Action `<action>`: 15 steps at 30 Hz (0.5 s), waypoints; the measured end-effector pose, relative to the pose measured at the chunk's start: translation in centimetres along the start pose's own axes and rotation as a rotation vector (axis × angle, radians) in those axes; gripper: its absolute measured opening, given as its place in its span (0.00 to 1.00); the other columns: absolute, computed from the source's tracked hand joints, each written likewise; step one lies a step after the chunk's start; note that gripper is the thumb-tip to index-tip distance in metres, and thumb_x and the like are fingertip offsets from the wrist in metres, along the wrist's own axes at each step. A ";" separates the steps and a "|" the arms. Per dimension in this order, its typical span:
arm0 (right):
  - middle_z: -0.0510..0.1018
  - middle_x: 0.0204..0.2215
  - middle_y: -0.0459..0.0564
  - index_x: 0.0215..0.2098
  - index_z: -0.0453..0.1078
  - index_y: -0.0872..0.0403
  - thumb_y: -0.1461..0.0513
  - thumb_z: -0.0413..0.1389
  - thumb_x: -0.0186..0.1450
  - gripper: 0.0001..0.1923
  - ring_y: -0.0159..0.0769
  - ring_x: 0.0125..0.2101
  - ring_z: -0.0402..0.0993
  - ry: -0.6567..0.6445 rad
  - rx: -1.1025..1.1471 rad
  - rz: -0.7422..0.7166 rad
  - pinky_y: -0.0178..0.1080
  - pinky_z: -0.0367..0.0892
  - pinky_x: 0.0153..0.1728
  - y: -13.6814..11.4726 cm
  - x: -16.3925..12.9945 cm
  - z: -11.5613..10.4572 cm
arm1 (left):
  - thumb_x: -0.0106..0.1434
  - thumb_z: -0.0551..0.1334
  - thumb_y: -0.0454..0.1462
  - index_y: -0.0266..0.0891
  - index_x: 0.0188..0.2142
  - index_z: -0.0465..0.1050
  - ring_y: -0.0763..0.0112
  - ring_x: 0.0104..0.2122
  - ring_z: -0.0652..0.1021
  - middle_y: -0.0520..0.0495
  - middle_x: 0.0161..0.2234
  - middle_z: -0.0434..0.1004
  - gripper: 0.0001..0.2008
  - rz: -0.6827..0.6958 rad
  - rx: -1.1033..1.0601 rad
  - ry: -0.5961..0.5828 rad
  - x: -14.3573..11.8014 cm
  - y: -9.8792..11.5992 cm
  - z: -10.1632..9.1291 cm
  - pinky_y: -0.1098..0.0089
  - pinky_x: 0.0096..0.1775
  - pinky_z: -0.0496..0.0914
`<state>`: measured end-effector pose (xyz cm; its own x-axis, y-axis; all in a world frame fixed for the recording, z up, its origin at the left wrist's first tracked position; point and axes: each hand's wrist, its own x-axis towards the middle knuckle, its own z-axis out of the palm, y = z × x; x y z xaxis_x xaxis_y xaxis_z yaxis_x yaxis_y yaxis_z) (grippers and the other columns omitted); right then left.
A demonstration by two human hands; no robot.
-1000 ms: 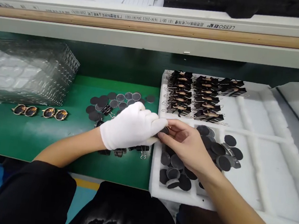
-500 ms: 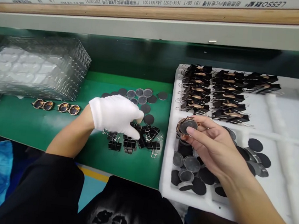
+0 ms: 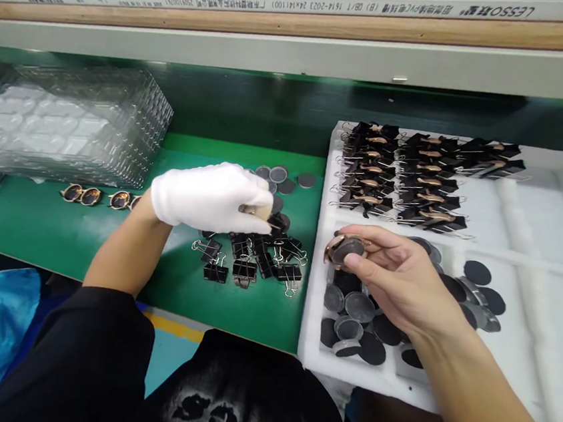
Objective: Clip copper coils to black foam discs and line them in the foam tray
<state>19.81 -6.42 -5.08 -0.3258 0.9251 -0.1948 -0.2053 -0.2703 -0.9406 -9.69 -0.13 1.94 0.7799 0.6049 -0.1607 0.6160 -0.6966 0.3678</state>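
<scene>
Two hands work over the green desk [image 3: 57, 234]: the gloved left hand [image 3: 212, 197] is closed in a pinch on a black binder clip [image 3: 276, 224], just above the loose clip pile [image 3: 251, 261]. The bare right hand [image 3: 400, 277] grips a round dark disc assembly [image 3: 345, 248] between thumb and fingers, above the white foam tray [image 3: 532, 264] holding loose discs [image 3: 356, 313].

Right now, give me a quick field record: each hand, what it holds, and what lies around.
left hand: white glove, fingertips pinching a binder clip above the loose clip pile
right hand: bare, holding a round disc piece over the foam tray
tray, far section: rows of clipped pieces
tray, near section: loose dark discs
green mat: finished pairs, blister trays
</scene>
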 end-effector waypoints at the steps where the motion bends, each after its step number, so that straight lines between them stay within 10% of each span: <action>1: 0.87 0.36 0.46 0.42 0.84 0.44 0.60 0.75 0.59 0.13 0.33 0.36 0.84 -0.010 -0.024 -0.022 0.30 0.79 0.40 0.1 -0.1 0.2 | 0.70 0.63 0.45 0.40 0.29 0.73 0.75 0.27 0.70 0.53 0.28 0.74 0.15 0.014 -0.044 0.103 0.2 0.6 0.1 0.70 0.34 0.62; 6: 0.85 0.48 0.49 0.41 0.85 0.43 0.63 0.73 0.59 0.12 0.40 0.44 0.84 -0.045 -0.113 -0.153 0.36 0.81 0.42 0.6 -0.3 0.8 | 0.71 0.62 0.41 0.38 0.31 0.73 0.77 0.26 0.69 0.56 0.25 0.72 0.13 -0.028 -0.231 0.487 1.8 4.3 2.7 0.72 0.32 0.63; 11: 0.86 0.37 0.45 0.40 0.85 0.42 0.66 0.72 0.60 0.13 0.36 0.37 0.85 -0.070 -0.096 -0.196 0.35 0.82 0.40 0.7 -0.3 0.8 | 0.70 0.63 0.44 0.39 0.40 0.76 0.75 0.31 0.76 0.52 0.33 0.78 0.10 0.067 -0.335 0.383 2.1 5.6 3.6 0.73 0.36 0.68; 15: 0.86 0.38 0.46 0.39 0.85 0.42 0.66 0.73 0.59 0.13 0.36 0.37 0.85 -0.048 -0.094 -0.230 0.34 0.82 0.39 0.4 -0.3 0.7 | 0.58 0.68 0.56 0.38 0.42 0.72 0.73 0.25 0.71 0.54 0.27 0.72 0.26 -0.181 -0.182 0.412 2.2 5.3 3.3 0.70 0.28 0.63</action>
<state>19.21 -7.03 -5.19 -0.3245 0.9451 0.0383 -0.1933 -0.0267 -0.9808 -4.36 -3.72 0.52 0.5309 0.8380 0.1256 0.6795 -0.5096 0.5277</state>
